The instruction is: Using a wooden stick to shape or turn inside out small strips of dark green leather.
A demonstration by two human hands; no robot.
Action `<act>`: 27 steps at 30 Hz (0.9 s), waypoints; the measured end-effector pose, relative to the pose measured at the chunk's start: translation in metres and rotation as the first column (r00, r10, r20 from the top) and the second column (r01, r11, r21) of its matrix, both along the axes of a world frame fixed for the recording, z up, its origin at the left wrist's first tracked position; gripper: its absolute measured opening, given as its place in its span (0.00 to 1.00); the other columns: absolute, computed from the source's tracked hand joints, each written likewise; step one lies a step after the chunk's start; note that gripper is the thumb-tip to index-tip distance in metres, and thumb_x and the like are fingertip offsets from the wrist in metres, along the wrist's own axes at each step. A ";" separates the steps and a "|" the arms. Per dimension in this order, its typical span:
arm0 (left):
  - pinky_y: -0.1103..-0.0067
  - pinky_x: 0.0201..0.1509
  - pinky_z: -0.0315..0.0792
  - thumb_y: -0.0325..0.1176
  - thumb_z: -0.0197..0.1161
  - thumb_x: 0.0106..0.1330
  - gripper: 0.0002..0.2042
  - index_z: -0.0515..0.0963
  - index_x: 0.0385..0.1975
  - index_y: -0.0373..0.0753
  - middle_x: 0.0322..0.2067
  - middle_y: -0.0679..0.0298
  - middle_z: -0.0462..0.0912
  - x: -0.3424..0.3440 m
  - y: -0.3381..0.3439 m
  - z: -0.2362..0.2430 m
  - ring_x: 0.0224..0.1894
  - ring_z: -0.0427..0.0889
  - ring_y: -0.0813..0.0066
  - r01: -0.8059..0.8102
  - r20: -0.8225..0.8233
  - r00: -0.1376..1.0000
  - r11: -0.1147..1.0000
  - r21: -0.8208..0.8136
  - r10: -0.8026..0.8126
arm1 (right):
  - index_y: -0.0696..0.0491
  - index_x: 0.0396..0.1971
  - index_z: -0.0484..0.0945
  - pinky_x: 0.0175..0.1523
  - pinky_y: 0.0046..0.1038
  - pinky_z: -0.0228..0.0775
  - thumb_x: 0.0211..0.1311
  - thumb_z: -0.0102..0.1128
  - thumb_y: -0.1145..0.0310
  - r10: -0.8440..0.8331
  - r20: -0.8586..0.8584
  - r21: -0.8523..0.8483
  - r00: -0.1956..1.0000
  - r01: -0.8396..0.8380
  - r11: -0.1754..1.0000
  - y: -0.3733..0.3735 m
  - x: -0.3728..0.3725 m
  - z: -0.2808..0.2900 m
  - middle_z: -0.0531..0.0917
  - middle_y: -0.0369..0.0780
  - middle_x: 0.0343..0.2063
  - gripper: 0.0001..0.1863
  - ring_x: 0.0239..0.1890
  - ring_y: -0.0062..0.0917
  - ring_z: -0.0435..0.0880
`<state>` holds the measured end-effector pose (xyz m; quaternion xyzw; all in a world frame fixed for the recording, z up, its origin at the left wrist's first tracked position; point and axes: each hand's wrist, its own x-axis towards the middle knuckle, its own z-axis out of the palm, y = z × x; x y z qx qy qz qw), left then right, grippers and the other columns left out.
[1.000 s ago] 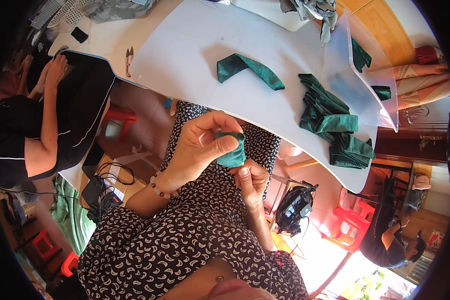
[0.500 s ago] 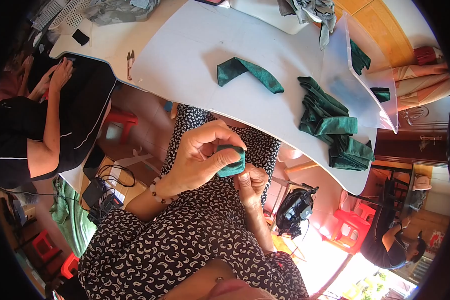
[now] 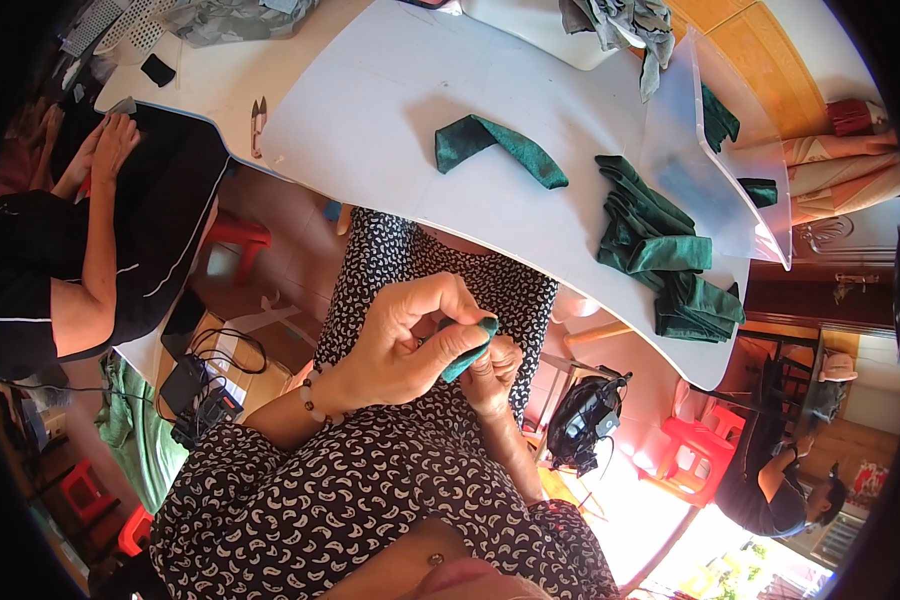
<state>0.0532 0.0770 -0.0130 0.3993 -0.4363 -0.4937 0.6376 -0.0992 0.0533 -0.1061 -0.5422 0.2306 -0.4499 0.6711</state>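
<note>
Over my lap, my left hand [image 3: 398, 345] pinches a small folded piece of dark green velvet cloth [image 3: 462, 364] between thumb and fingers. Close against the cloth's lower right side is my right hand [image 3: 494, 376], its thumb and fingers pressed together; what lies in that pinch is too small or hidden to make out. On the white table in front of me lies a bent green velvet strip [image 3: 500, 148]. Farther right is a heap of similar green velvet strips [image 3: 650, 240].
A pair of thread snips [image 3: 258, 128] lies at the table's left. A clear plastic sheet [image 3: 715, 150] stands at the right, near grey cloth [image 3: 630, 30]. A co-worker [image 3: 70, 240] sits left. Red stools [image 3: 695, 455] and a black bag [image 3: 585, 425] are at the lower right.
Both hands have moved slightly down. The cloth has been turned, so it shows as a narrow folded edge, and my right hand has come closer to my left.
</note>
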 end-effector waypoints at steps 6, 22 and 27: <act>0.86 0.34 0.70 0.29 0.63 0.65 0.07 0.72 0.33 0.34 0.33 0.63 0.75 0.007 -0.005 -0.006 0.31 0.75 0.84 -0.136 0.149 0.979 0.990 -0.037 0.140 | 0.57 0.37 0.68 0.18 0.14 0.50 0.68 0.56 0.62 0.127 0.094 0.298 0.987 -0.150 0.943 -0.006 -0.001 0.013 0.71 0.29 0.18 0.13 0.14 0.09 0.62; 0.87 0.29 0.66 0.27 0.69 0.57 0.08 0.83 0.34 0.32 0.26 0.65 0.78 0.019 -0.009 0.006 0.27 0.75 0.84 -0.158 0.283 0.947 0.987 -0.003 0.152 | 0.58 0.25 0.75 0.20 0.16 0.60 0.71 0.50 0.59 -0.098 -0.252 -0.019 0.963 0.096 0.995 -0.006 -0.005 0.023 0.76 0.34 0.16 0.19 0.15 0.13 0.71; 0.86 0.28 0.64 0.27 0.70 0.56 0.06 0.83 0.31 0.32 0.23 0.66 0.77 0.020 -0.008 0.011 0.25 0.72 0.85 -0.108 0.370 0.922 0.993 -0.043 0.117 | 0.57 0.24 0.75 0.18 0.17 0.55 0.71 0.50 0.57 0.037 -0.105 0.083 0.994 -0.028 0.996 -0.008 -0.008 0.012 0.71 0.30 0.12 0.20 0.12 0.11 0.65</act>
